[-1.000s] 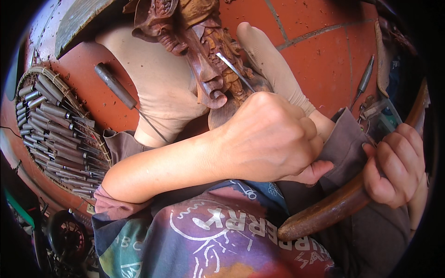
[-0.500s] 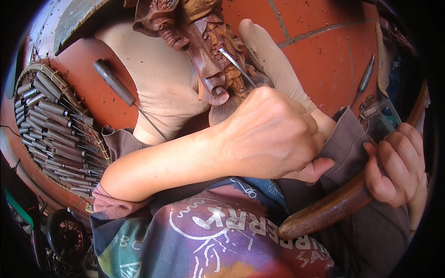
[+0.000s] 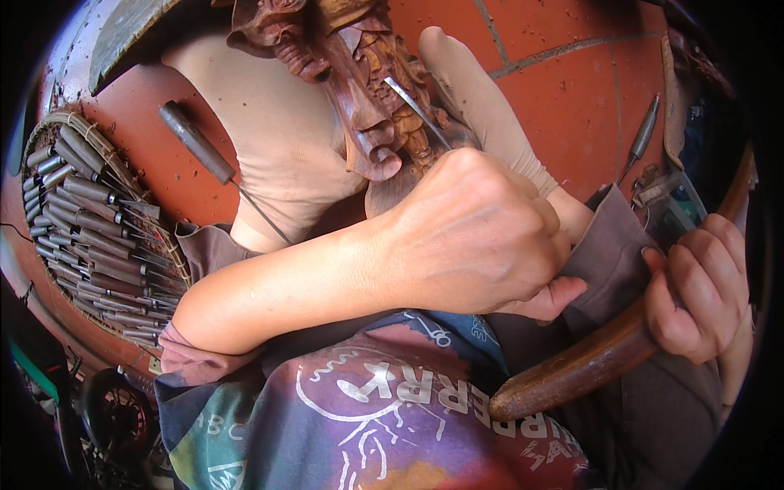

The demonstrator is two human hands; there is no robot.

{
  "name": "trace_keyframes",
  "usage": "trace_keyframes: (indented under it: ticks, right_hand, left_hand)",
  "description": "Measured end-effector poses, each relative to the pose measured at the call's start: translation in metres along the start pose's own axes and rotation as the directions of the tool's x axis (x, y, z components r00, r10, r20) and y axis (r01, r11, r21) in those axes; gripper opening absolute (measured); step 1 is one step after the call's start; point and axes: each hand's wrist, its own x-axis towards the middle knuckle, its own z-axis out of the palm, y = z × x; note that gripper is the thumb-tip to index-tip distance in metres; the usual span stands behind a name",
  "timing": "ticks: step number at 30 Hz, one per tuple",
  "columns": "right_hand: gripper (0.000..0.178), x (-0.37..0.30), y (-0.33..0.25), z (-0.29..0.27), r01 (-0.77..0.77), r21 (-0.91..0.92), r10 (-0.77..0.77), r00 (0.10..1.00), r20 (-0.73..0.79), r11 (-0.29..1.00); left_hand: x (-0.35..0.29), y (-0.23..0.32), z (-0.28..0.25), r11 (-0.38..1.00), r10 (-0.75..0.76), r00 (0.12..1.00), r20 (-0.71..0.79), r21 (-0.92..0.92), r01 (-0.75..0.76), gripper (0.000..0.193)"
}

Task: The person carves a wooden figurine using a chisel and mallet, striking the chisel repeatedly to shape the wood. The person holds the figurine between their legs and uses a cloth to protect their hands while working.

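My left hand point(image 3: 490, 233) is closed in a fist around a chisel, whose handle the fingers hide. The chisel's thin steel blade point(image 3: 418, 113) sticks out past the knuckles and lies over a carved reddish-brown wooden figure point(image 3: 371, 135) with folds and fine relief. Whether its tip touches the wood, I cannot tell. Both of my feet, in beige socks, flank the carving. At the right, my right hand point(image 3: 698, 294) grips a smooth, curved wooden club point(image 3: 572, 363), its rounded end over my lap, apart from the chisel.
At the left, a woven basket point(image 3: 135, 175) holds several wooden-handled carving tools point(image 3: 98, 237). A loose chisel point(image 3: 198, 145) leans by my left foot. Another thin tool point(image 3: 643, 135) lies on the red tiled floor point(image 3: 563, 106), among wood chips. A grey wooden board point(image 3: 135, 37) is at the top left.
The carving, feet and basket sit very slightly further left and up in the picture. Both hands keep their grips and nearly the same places.
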Motion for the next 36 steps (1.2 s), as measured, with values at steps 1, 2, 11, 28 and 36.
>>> trace_keyframes:
  ticks: [1, 2, 11, 28, 36]
  right_hand:
    - [0.037, 0.000, 0.000, -0.001, 0.002, 0.002, -0.002, 1.000, 0.009, 1.000]
    - [0.037, 0.000, 0.000, -0.001, 0.004, 0.004, -0.004, 1.000, 0.018, 1.000]
    - [0.037, 0.002, 0.000, -0.003, 0.007, -0.001, -0.007, 0.999, 0.041, 1.000]
    - [0.038, 0.000, 0.000, -0.003, 0.008, 0.001, -0.008, 0.999, 0.052, 1.000]
    - [0.042, -0.015, 0.007, -0.023, 0.177, -0.388, -0.156, 0.984, 0.087, 0.904]
  left_hand:
    - [0.000, 0.000, 0.000, 1.000, 0.000, 1.000, 0.004, 0.005, 0.000, 0.041]
    - [0.000, 0.000, 0.000, 1.000, 0.001, 1.000, 0.007, 0.009, -0.001, 0.041]
    - [0.000, -0.002, 0.001, 1.000, 0.006, 1.000, 0.016, 0.002, -0.006, 0.040]
    - [0.000, -0.003, 0.002, 1.000, 0.004, 1.000, 0.012, 0.014, -0.004, 0.040]
    - [0.001, -0.005, -0.001, 0.999, 0.050, 0.997, 0.066, -0.002, -0.050, 0.040]
